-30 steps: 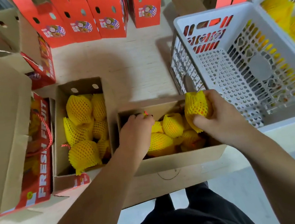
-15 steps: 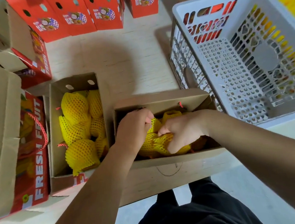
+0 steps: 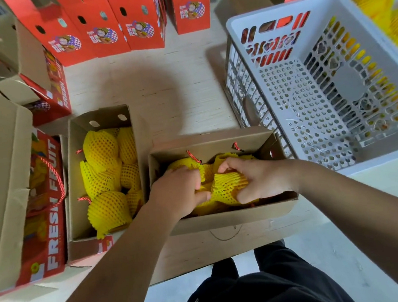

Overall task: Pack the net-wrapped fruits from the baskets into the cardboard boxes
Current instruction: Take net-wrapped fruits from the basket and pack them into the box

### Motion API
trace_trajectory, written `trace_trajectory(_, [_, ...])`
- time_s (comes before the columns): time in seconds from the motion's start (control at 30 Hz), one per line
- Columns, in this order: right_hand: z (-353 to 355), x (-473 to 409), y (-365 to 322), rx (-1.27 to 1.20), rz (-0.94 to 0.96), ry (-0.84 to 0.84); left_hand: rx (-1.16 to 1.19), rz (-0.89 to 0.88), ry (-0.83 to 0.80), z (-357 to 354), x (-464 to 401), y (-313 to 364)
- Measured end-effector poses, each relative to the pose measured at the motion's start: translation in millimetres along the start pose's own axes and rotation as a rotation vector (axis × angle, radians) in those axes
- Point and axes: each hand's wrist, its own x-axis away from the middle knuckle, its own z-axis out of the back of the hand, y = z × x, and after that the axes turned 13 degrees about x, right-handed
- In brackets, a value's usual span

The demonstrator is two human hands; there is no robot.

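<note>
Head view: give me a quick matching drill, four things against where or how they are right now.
Things:
1. white perforated plastic basket
2. brown cardboard box under both hands
3. brown cardboard box left of it
4. row of red printed cartons

States:
A. standing shut at the table's far edge
B. nothing visible inside
C. full of yellow net-wrapped fruits, no hand in it
D. left hand and right hand grip a fruit in yellow foam net inside

Pairs: 1-B, 2-D, 3-C, 4-A

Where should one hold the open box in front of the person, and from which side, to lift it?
Judging by its pose, take the open box by its two short end walls, one hand from each side. Its long walls look thin, and net-wrapped fruits fill it, so it probably needs balanced support.
</note>
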Motion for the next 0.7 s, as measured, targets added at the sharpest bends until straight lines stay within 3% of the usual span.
trace_trajectory(0.1, [-11.3, -7.0, -4.9, 0.058, 0.031, 0.067, -0.111, 0.073, -0.014, 2.3, 1.9, 3.5])
trace_trajectory(0.33, [-21.0, -22.3, -25.4, 0.560, 0.075, 0.238, -0.229, 0.153, -0.079, 3.9, -0.6, 10.2])
trace_trajectory(0.4, [-9.0, -18.1, -19.7, 0.493, -0.045, 0.367, -0.194, 0.143, -0.051, 3.5, -1.2, 7.4])
trace_trajectory(0.5, [-9.0, -25.2, -19.6, 0.634, -0.243, 0.304, -0.134, 0.097, 0.051, -1.7, -4.3, 6.8])
trace_trajectory(0.6, [-17.2, -31.3, -16.8, 0.566, -0.150, 0.375, -0.088, 0.072, 0.073, -8.1, -8.0, 10.7])
trace_trajectory(0.7, [-9.9, -22.2, -0.9, 0.315, -0.066, 0.432, -0.027, 0.054, 0.141, -5.6, -9.1, 9.5])
